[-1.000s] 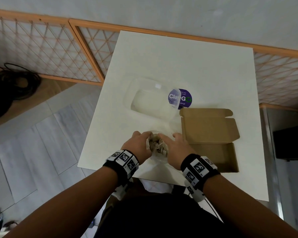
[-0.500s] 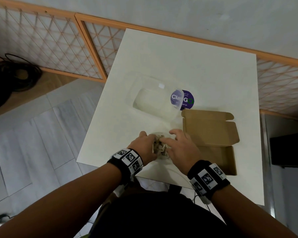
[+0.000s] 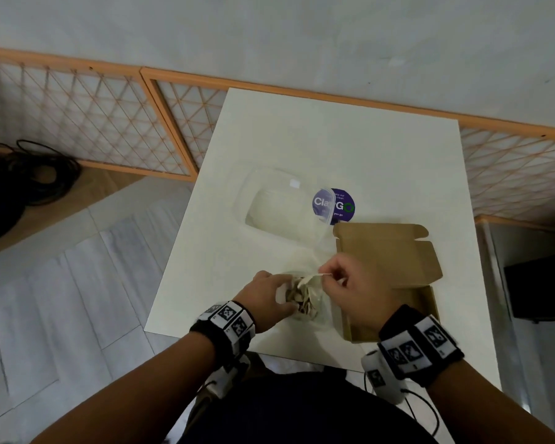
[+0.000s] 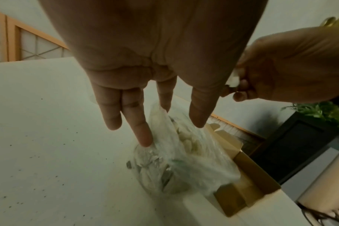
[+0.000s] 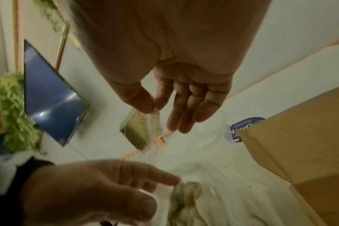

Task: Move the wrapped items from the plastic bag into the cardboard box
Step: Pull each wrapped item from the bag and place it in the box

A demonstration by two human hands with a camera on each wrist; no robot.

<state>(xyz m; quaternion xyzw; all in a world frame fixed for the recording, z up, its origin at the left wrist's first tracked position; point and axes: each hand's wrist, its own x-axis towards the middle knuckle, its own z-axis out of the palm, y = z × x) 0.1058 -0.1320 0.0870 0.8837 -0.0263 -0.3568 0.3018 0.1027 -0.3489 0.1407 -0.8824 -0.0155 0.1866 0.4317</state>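
Note:
A clear plastic bag (image 3: 311, 310) of pale wrapped items lies near the white table's front edge, just left of the open cardboard box (image 3: 394, 315). My left hand (image 3: 282, 293) holds the bag's mouth (image 5: 176, 185) between thumb and forefinger. My right hand (image 3: 324, 275) pinches one wrapped item (image 5: 141, 130), a flat sachet with greenish filling, between thumb and index finger. It hangs just above the bag, left of the box lid (image 3: 385, 251). In the left wrist view the bag (image 4: 184, 160) leans against the box (image 4: 248, 183). The box floor is mostly hidden by my right wrist.
An empty clear plastic tub (image 3: 279, 206) lies behind the bag, partly over a round purple sticker (image 3: 342, 205). The table (image 3: 334, 139) ends close to my body. A lattice fence (image 3: 87, 123) and coiled black cables (image 3: 20, 174) are at the left, a dark cabinet (image 3: 542, 290) at the right.
My right hand has come out of the bag's mouth and risen slightly toward the box, now pinching one wrapped item. My left hand stays at the bag.

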